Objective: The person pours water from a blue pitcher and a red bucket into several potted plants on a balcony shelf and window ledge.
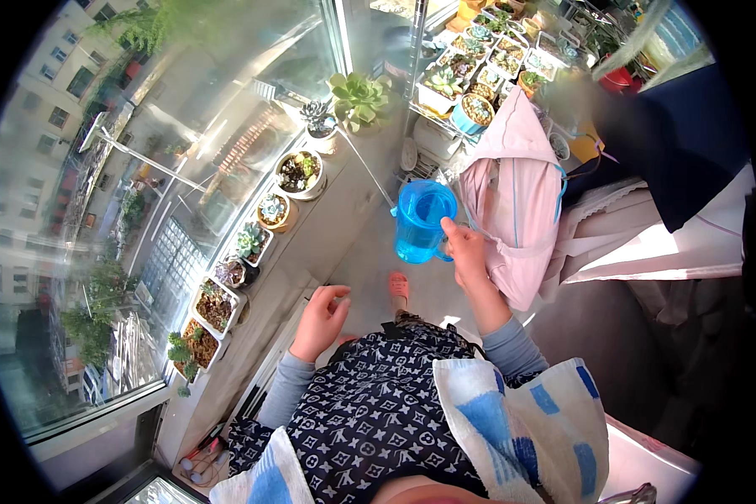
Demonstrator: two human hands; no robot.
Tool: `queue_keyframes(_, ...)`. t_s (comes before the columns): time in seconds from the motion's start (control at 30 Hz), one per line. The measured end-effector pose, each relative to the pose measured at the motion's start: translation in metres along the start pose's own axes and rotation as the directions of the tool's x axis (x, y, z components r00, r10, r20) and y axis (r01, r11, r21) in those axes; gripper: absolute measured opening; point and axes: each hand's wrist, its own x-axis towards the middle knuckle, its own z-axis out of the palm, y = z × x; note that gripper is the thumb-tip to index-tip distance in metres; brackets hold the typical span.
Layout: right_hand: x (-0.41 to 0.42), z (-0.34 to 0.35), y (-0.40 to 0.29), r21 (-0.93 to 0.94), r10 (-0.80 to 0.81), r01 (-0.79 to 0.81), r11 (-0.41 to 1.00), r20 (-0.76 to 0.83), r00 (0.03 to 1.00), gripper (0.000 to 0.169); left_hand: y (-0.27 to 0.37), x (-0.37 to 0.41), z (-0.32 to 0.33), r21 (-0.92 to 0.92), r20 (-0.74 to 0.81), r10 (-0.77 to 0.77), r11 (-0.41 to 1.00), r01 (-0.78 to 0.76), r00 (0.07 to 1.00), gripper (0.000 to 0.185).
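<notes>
My right hand (467, 255) grips the handle of a translucent blue plastic watering can (419, 222), which has liquid in its lower part. Its long thin spout (364, 157) reaches up and left, the tip overlapping a dark succulent in a pot (318, 120) on the windowsill. From this view I cannot tell whether water flows. My left hand (320, 321) hangs in front of my body near the sill, holding nothing, with its fingers loosely curled. A white round pot of small succulents (300, 174) stands just below the dark plant, and a large green rosette succulent (360, 101) grows in the corner.
Several more potted succulents (250, 240) line the windowsill (302, 252) beside the glass. At upper right, a wire rack (419, 112) carries many small pots. Pink clothing (516, 189) and a dark navy garment (687, 138) hang at right, close to my right arm.
</notes>
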Motion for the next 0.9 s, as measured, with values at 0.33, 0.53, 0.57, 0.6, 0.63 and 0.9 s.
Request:
queue_keyframes(0.33,0.006,-0.038,0.003,0.234,-0.071,0.058,0.971,0.048,0.996,0.039,-0.048,0.131,0.054,-0.513,0.051,-0.372,0.786,0.344,0.927,0.027)
queue_keyframes(0.53,-0.001,-0.061,-0.002,0.264,-0.133,0.149,0.953,-0.077,0.988,0.040,-0.021,0.204,0.075,-0.581,0.137,-0.400,0.708,0.400,0.906,0.030)
queue_keyframes(0.57,-0.003,-0.062,-0.004,0.233,-0.122,0.146,0.962,-0.111,0.986,0.040,-0.020,0.216,0.079,-0.639,0.140,-0.421,0.653,0.407,0.896,0.030)
queue_keyframes(0.6,-0.006,-0.063,-0.006,0.196,-0.109,0.138,0.971,-0.151,0.983,0.041,-0.021,0.229,0.084,-0.693,0.155,-0.444,0.588,0.417,0.883,0.030)
queue_keyframes(0.63,-0.007,-0.063,-0.007,0.193,-0.097,0.131,0.972,-0.173,0.980,0.041,-0.020,0.245,0.088,-0.742,0.165,-0.456,0.526,0.415,0.874,0.031)
queue_keyframes(0.9,-0.022,-0.071,-0.006,0.111,-0.108,0.140,0.984,-0.260,0.960,0.038,-0.029,0.355,0.140,-0.910,0.087,-0.614,0.272,0.314,0.784,0.025)
